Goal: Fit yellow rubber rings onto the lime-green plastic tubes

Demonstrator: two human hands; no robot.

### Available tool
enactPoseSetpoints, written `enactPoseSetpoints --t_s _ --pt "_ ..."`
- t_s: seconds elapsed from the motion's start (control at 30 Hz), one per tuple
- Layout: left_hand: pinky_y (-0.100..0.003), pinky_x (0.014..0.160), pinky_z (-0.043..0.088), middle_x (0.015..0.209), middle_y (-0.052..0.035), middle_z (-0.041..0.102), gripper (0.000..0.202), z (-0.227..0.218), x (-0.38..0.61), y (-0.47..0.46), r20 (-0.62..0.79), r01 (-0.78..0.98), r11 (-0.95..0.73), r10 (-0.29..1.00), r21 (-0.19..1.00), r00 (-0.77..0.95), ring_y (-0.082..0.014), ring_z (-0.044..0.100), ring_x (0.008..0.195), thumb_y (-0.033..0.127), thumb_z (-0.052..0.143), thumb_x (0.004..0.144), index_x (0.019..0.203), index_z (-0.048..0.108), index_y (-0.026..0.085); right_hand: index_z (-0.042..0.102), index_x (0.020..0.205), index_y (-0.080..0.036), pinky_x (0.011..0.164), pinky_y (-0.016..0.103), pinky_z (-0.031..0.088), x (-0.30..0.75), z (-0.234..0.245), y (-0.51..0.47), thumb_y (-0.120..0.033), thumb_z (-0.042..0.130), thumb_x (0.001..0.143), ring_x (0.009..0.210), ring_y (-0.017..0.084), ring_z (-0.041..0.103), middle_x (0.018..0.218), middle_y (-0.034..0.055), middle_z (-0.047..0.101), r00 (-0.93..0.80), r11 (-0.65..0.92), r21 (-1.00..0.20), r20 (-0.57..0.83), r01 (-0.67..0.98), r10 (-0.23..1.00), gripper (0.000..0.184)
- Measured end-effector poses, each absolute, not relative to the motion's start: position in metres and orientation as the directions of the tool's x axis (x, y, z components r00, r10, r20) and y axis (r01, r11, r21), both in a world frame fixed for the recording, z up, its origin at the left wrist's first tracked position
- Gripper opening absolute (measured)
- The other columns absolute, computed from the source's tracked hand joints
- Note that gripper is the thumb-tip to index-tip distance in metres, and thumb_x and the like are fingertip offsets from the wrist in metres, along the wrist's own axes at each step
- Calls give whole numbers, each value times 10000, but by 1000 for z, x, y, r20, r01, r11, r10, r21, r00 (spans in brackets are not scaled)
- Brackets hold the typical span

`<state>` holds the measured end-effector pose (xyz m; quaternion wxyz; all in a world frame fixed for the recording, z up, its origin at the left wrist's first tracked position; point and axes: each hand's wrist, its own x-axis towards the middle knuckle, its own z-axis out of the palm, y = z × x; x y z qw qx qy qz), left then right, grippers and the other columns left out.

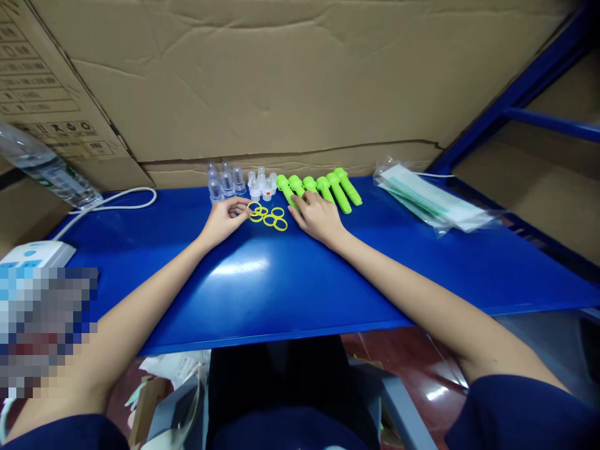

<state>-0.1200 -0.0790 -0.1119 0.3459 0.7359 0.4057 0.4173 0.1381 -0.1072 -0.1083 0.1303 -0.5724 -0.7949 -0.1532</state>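
My left hand (226, 219) is at the left edge of a loose group of thin yellow rings (280, 224). Its thumb and index finger close on the rim of the leftmost yellow ring (254, 204). My right hand (320, 217) lies palm down with its fingers apart, touching the lower ends of the bright green flashlight-shaped tubes (338, 192). It partly covers several of these tubes, which lie side by side in a slanted row. Behind the rings stand clear plastic caps (227, 181) and small white translucent pieces (261, 186), one with a red spot.
Everything rests on a blue tabletop (253, 294) against a cardboard wall (281, 81). A clear bag with white-and-green sheets (431, 197) lies right. At left are a water bottle (51, 169), a white cable (126, 190) and a power strip (42, 253).
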Motion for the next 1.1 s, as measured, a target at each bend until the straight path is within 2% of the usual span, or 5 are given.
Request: enactPoseSetpoints --t_s 0.23,0.43,0.7,0.87,1.1 --pt "-245 691 525 935 -107 783 382 -110 -121 -80 361 376 -469 874 799 324 -178 722 839 427 706 824 1053 729 122 713 1173 -80 857 364 448 140 -109 -117 -276 347 1041 1023 285 620 1108 187 696 -434 468 24 420 883 797 435" --pt "-270 707 543 894 -105 783 357 -109 -122 -82 349 391 -451 886 802 306 -191 732 807 449 676 845 989 731 127 665 1305 -77 891 417 417 144 -112 -111 -250 402 1009 1140 334 566 1268 219 657 -394 426 19 419 904 818 432" --pt "-264 663 495 905 -103 780 405 -108 -123 -82 347 432 -457 885 777 311 -182 699 775 485 671 858 1032 763 131 775 929 -92 835 414 407 150 -97 -116 -303 346 1029 868 293 665 911 193 751 -303 323 9 369 946 879 488" --pt "-264 643 434 874 -62 718 325 -103 -123 -83 472 500 -570 821 652 321 -142 572 707 459 696 849 997 812 194 732 968 -100 787 451 451 147 -100 -115 -394 383 1013 780 319 663 830 195 739 -247 276 -26 375 961 894 459" --pt "-277 651 431 802 -45 685 277 -103 -123 -85 466 456 -583 812 673 351 -142 538 690 447 757 807 944 822 215 669 1115 -113 668 418 456 148 -98 -120 -357 516 936 736 341 665 798 182 715 -239 268 -60 300 962 924 339"
